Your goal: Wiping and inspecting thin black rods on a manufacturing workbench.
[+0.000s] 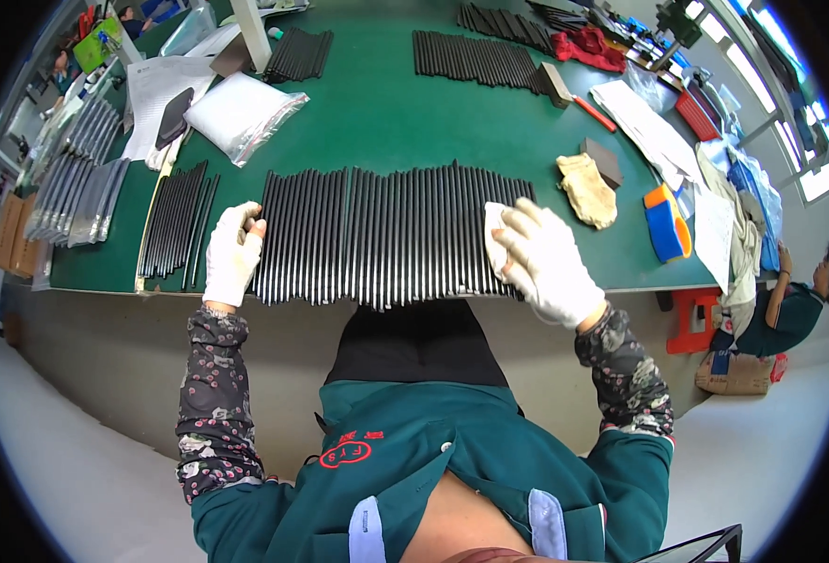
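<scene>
A long row of thin black rods (405,235) lies side by side along the near edge of the green table, their near ends shiny. At the row's left end is my left hand (233,251) in a white glove, bare thumb tip showing. Its fingers are curled and bunched against the outermost rods; whether anything is between them is hidden. My right hand (551,258), also gloved, is closed on a white cloth (495,239) that rests over the rods at the right end. A smaller group of black rods (175,225) lies left of my left hand.
More black rods (475,61) lie at the far side. To the right are a beige cloth (586,190), a dark block (602,162) and a blue and orange roll (666,223). Bagged rods (81,197), a white bag (244,117) and a phone (174,118) are left. A co-worker (790,305) is at right.
</scene>
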`<state>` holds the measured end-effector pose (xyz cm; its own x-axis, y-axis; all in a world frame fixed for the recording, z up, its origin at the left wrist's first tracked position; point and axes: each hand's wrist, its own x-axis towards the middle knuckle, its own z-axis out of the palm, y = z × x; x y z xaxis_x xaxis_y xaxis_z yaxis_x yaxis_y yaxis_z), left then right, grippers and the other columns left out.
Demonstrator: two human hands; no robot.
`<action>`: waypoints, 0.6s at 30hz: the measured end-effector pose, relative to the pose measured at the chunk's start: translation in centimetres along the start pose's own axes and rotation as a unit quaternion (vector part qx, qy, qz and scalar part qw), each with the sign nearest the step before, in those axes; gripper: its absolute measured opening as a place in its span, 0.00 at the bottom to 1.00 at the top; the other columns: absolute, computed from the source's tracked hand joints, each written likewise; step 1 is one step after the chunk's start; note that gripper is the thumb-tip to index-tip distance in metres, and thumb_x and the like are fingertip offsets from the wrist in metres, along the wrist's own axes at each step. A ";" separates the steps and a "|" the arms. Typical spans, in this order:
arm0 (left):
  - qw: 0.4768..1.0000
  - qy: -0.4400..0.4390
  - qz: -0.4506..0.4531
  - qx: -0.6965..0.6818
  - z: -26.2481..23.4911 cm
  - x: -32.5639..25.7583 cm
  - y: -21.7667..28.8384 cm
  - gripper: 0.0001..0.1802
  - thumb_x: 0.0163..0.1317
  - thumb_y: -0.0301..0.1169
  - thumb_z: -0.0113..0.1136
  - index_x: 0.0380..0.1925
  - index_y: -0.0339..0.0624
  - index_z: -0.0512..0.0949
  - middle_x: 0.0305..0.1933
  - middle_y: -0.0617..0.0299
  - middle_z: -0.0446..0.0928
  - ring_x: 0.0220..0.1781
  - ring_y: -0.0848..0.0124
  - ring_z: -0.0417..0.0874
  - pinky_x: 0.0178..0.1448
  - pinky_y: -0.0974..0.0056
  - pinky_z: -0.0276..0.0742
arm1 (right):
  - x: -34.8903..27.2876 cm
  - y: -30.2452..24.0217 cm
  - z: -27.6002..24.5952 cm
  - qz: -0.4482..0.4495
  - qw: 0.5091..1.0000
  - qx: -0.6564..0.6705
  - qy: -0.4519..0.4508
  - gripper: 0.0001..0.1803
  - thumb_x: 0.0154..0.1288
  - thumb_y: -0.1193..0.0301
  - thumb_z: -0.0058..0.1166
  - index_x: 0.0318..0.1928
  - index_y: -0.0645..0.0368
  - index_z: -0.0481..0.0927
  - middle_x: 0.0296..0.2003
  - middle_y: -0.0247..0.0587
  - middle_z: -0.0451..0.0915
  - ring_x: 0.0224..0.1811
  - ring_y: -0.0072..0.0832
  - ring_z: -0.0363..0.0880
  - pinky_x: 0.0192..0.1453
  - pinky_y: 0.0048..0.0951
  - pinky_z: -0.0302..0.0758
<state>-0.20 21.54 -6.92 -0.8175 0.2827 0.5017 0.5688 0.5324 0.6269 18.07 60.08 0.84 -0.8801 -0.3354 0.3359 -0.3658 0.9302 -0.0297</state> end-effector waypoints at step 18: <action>0.997 -0.016 -0.010 0.071 -1.0 -0.1 3.7 0.13 0.58 0.29 0.62 0.44 0.43 0.76 0.30 0.62 0.73 0.25 0.68 0.73 0.30 0.66 0.70 | 10.3 -4.5 4.4 -0.313 0.887 0.318 -0.120 0.29 0.61 0.81 0.44 0.64 0.56 0.65 0.57 0.52 0.71 0.63 0.49 0.66 0.67 0.48 0.62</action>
<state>2.09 22.69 -4.11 -0.8324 0.2952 0.4689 0.5358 0.6447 0.5453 9.33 51.79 0.29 -0.4559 -0.8491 0.2668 -0.8351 0.3044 -0.4582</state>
